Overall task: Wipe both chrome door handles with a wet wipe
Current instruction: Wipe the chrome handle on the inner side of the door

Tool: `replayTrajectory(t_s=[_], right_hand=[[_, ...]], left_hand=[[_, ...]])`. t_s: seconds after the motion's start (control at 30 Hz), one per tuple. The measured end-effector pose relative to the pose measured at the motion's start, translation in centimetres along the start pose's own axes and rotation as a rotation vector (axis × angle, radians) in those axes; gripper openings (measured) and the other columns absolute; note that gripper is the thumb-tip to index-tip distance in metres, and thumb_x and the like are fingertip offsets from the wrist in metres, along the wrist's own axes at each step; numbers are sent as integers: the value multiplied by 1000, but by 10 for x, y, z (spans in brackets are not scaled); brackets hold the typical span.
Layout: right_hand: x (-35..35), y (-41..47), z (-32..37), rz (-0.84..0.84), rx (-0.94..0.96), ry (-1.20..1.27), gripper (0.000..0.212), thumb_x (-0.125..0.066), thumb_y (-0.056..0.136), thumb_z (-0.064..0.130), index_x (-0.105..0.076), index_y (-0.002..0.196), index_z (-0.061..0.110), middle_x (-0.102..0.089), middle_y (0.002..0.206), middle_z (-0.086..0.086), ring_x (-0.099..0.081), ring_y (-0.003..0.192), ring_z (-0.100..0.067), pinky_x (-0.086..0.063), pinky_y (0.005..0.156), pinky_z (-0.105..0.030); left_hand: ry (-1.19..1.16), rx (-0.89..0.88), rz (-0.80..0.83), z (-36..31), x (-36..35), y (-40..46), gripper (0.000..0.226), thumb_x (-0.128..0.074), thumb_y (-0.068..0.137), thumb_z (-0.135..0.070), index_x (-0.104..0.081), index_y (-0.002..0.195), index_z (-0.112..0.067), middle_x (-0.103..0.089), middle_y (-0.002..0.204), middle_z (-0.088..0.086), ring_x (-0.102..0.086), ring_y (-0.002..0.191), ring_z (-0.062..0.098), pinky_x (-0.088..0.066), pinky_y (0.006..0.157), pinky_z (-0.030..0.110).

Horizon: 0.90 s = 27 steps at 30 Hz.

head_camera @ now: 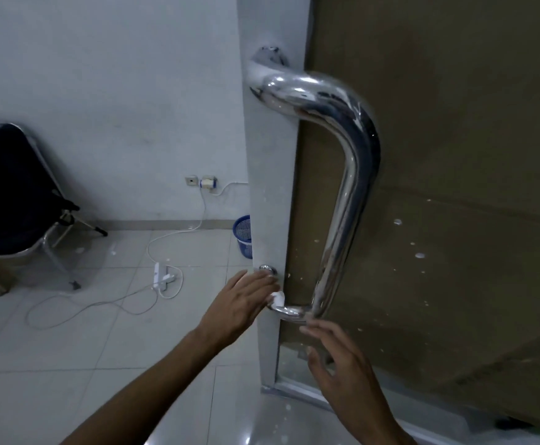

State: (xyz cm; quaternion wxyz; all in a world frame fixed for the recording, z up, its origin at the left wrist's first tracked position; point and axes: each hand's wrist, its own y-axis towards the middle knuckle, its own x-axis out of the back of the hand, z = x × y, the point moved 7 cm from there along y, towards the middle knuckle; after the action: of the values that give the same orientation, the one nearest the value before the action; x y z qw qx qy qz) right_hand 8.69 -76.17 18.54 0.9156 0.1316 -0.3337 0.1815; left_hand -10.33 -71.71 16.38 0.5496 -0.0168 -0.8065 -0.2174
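Chrome tubing forms the tall curved pull handle fixed along the edge of the grey-framed glass door, whose pane is backed with brown cardboard. At the handle's lower bend, where it turns back into the frame, the left hand presses a small white wet wipe against the metal, its fingers bent over the wipe and closed on it. The right hand is just below that lower bend, fingers spread and relaxed, holding nothing; whether the fingertips touch the tube cannot be told. A small round chrome fitting sits on the frame just above the left hand. Farther off, a blue mesh wastebasket stands on the pale tiled floor by the wall, a white power strip lies with its cable trailing to a wall socket, and a black chair with a chrome frame stands at the left.
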Motion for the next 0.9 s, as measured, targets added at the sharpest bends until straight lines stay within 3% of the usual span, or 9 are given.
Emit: replayTrajectory(t_s=[0.13, 0.27, 0.4, 0.5, 0.6, 0.73, 0.9], right_hand=[[2, -1, -6, -25, -29, 33, 31, -60, 94, 14, -65, 119, 30, -50, 124, 25, -51, 115, 2, -48, 81, -18], [0, -2, -7, -35, -64, 68, 31, -59, 94, 12, -66, 118, 30, -51, 123, 25, -51, 115, 3, -47, 82, -18], [-3, -4, -3, -36, -69, 67, 31, -58, 94, 12, -65, 119, 29, -49, 125, 26, -47, 117, 9, -43, 83, -9], [-6, -6, 0, -46, -82, 64, 33, -58, 94, 11, -64, 122, 28, -49, 128, 23, -47, 119, 7, -46, 88, -15], [-6, -9, -4, -117, -114, 115, 35, -60, 93, 7, -64, 118, 29, -52, 125, 23, -50, 115, 6, -47, 84, -14], [-6, -14, -10, -206, -193, 232, 37, -61, 92, 3, -64, 109, 36, -57, 116, 27, -54, 109, 6, -45, 77, -9], [-3, -16, -11, -208, -213, 220, 42, -61, 92, 6, -59, 114, 42, -56, 117, 24, -53, 108, 7, -43, 73, -5]], left_hand=[[208, -232, 65, -9, 12, 22, 33, -35, 100, -36, -66, 110, -27, -67, 119, -7, -52, 123, 16, -47, 94, 33], [368, -370, 135, -13, 14, 37, 18, -58, 94, -33, -69, 107, -28, -69, 114, -9, -56, 113, 19, -45, 81, 28], [416, -433, 194, -12, 14, 44, 17, -54, 95, -33, -67, 104, -28, -67, 115, -8, -54, 106, 19, -42, 77, 29], [388, -406, 151, -6, 18, 38, 17, -62, 92, -33, -67, 107, -31, -67, 118, -11, -56, 109, 19, -42, 75, 26], [176, -217, 22, 4, 21, 26, 26, -67, 90, -27, -68, 116, -26, -67, 123, -7, -57, 118, 22, -49, 83, 33], [-183, -52, -42, 9, -3, -6, 37, -56, 96, -18, -58, 133, -17, -55, 141, -1, -38, 140, 20, -37, 108, 40], [-100, -118, -144, -14, -24, -28, 57, -67, 88, -4, -48, 140, -17, -50, 144, 2, -35, 140, 14, -29, 114, 36]])
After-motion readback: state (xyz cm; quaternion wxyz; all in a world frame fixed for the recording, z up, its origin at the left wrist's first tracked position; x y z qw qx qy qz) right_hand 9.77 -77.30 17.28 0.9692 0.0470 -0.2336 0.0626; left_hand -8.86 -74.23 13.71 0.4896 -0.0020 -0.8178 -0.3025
